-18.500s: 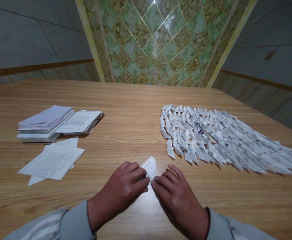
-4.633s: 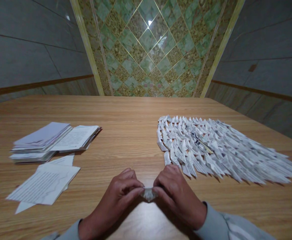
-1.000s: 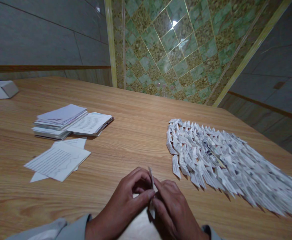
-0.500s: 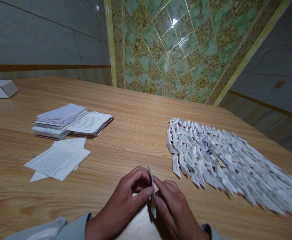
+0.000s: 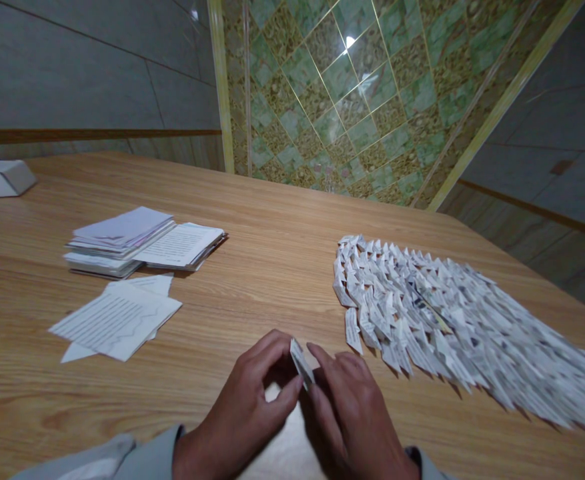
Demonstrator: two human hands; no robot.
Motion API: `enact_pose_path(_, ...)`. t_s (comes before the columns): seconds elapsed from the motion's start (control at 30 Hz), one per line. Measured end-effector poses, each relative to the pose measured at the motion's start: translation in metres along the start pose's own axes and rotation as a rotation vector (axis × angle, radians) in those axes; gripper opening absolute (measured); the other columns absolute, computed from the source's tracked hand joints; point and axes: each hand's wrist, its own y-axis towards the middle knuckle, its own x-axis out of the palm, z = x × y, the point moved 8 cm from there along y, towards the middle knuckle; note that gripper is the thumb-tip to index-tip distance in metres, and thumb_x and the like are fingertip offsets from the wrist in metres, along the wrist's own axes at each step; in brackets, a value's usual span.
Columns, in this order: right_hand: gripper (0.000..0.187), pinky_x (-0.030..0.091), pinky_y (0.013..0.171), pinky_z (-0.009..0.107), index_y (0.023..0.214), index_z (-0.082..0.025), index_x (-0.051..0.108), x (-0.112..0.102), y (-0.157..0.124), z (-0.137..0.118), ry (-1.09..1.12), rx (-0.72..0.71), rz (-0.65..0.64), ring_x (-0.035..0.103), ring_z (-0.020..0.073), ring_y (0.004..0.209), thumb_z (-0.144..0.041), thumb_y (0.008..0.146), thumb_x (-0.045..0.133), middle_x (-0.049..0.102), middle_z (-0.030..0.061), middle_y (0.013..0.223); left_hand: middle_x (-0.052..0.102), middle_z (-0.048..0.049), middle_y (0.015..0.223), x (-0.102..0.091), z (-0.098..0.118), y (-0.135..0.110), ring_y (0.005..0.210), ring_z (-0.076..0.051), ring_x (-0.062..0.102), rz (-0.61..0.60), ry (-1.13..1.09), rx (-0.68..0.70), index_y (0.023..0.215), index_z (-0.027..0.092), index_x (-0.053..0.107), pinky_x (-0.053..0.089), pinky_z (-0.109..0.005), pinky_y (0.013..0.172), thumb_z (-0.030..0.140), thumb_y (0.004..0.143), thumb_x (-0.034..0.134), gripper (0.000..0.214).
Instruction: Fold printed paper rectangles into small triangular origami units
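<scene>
A small folded piece of paper stands on edge just above the table at the near middle. My left hand pinches it between thumb and fingers from the left. On the other side my right hand has its thumb at the paper's lower end, while its index finger reaches out a little apart from the paper. The other right fingertips are partly hidden. To the right lies a large group of folded paper pieces with pointed tips, set in close rows.
At the left on the wooden table are a stack of paper sheets, a lined stack leaning against it, and loose printed sheets. A white box sits at the far left. Tiled walls rise behind.
The folded paper has tilted, its top now leaning left. My right index finger has lifted off it. Everything else on the table is unmoved.
</scene>
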Motion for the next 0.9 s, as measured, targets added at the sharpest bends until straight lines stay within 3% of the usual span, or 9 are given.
enact_pose_path(0.13, 0.03, 0.047, 0.082, 0.048, 0.124, -0.013, 0.051, -0.001, 0.002, -0.003, -0.089, 0.009, 0.025, 0.059, 0.0278, 0.081, -0.011, 0.095, 0.048, 0.067, 0.01, 0.09, 0.065, -0.0048, 0.097, -0.001, 0.004, -0.004, 0.089, -0.019, 0.063, 0.048, 0.121, 0.104, 0.085, 0.021, 0.061, 0.05, -0.028, 0.08, 0.005, 0.083, 0.056, 0.017)
enact_pose_path(0.23, 0.02, 0.047, 0.073, 0.042, 0.11, -0.016, 0.054, -0.004, 0.004, -0.006, -0.083, 0.012, 0.062, 0.057, 0.0267, 0.079, -0.009, 0.093, 0.046, 0.063, 0.0092, 0.088, 0.066, -0.0091, 0.112, 0.0, 0.007, -0.009, 0.108, -0.022, 0.063, 0.062, 0.186, 0.186, 0.088, 0.021, 0.061, 0.051, -0.029, 0.088, 0.003, 0.081, 0.054, 0.021)
enact_pose_path(0.33, 0.023, 0.047, 0.068, 0.036, 0.11, -0.017, 0.052, -0.003, 0.004, -0.008, 0.002, 0.01, 0.099, 0.058, 0.0242, 0.077, -0.007, 0.092, 0.044, 0.063, 0.0079, 0.088, 0.068, -0.0112, 0.117, 0.004, 0.01, -0.013, 0.123, -0.025, 0.059, 0.04, 0.227, 0.249, 0.094, 0.022, 0.06, 0.051, -0.031, 0.094, 0.003, 0.083, 0.054, 0.022)
enact_pose_path(0.47, 0.026, 0.05, 0.07, 0.033, 0.111, -0.021, 0.051, 0.002, 0.004, -0.003, 0.166, 0.077, 0.119, 0.062, 0.0219, 0.081, -0.005, 0.092, 0.043, 0.065, 0.006, 0.093, 0.067, -0.0107, 0.123, 0.005, 0.002, -0.013, 0.12, -0.024, 0.062, 0.07, 0.176, 0.192, 0.107, 0.023, 0.056, 0.054, -0.031, 0.093, 0.009, 0.088, 0.057, 0.024)
enact_pose_path(0.6, 0.033, 0.053, 0.076, 0.032, 0.119, -0.023, 0.049, 0.005, 0.005, 0.0, 0.287, 0.124, 0.117, 0.065, 0.0213, 0.088, -0.007, 0.091, 0.045, 0.067, 0.0057, 0.101, 0.065, -0.0085, 0.127, 0.007, -0.01, -0.01, 0.102, -0.019, 0.07, 0.083, 0.037, 0.082, 0.135, 0.026, 0.043, 0.059, -0.031, 0.089, 0.011, 0.087, 0.062, 0.053)
enact_pose_path(0.77, 0.037, 0.054, 0.077, 0.032, 0.125, -0.022, 0.045, 0.005, 0.003, 0.005, 0.313, 0.185, 0.148, 0.068, 0.0214, 0.091, -0.009, 0.091, 0.046, 0.069, 0.0062, 0.104, 0.064, -0.0082, 0.131, 0.01, -0.009, -0.009, 0.103, -0.018, 0.071, 0.057, -0.016, 0.116, 0.137, 0.028, 0.042, 0.06, -0.031, 0.091, 0.012, 0.091, 0.058, 0.05)
enact_pose_path(0.9, 0.021, 0.052, 0.067, 0.028, 0.108, -0.022, 0.051, 0.004, 0.003, 0.009, 0.286, 0.234, 0.159, 0.067, 0.0201, 0.078, -0.012, 0.092, 0.045, 0.068, 0.0036, 0.089, 0.06, -0.0087, 0.139, 0.008, -0.006, -0.01, 0.109, -0.018, 0.07, 0.06, -0.027, 0.141, 0.135, 0.029, 0.042, 0.059, -0.032, 0.095, 0.009, 0.094, 0.052, 0.047)
